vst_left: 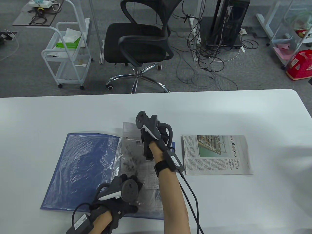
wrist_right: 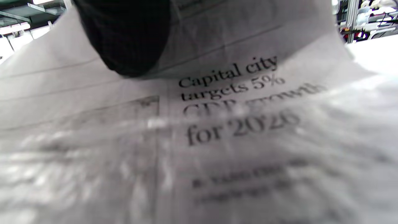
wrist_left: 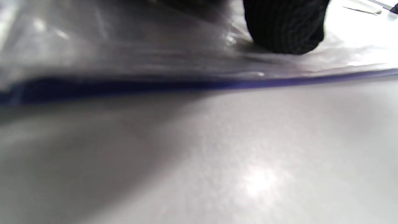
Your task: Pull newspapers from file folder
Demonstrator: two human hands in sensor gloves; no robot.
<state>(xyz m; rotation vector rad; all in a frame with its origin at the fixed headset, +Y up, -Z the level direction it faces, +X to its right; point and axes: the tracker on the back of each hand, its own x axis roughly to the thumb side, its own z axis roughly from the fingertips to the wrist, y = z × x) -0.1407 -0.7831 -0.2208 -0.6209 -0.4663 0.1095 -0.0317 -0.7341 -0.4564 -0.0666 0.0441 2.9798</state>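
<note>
Pinching the limp newspaper (vst_left: 132, 156) at its far edge, the right hand (vst_left: 152, 136) draws it from the folder's (vst_left: 73, 170) slick sleeve; left hand (vst_left: 121, 195) presses the near edge flat; thin paper, likely tears.

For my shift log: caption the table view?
Left hand presses the blue folder while right hand grips a newspaper in its sleeve; another paper lies aside.

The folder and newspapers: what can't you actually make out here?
- Right hand grip on the newspaper: table view, tracker covers the fingers.
- Left hand contact with the blue folder: tracker hides it; left wrist view is blurred.
- Small print under the headline: right wrist view, blurred.
- Second newspaper body text: too small.
</note>
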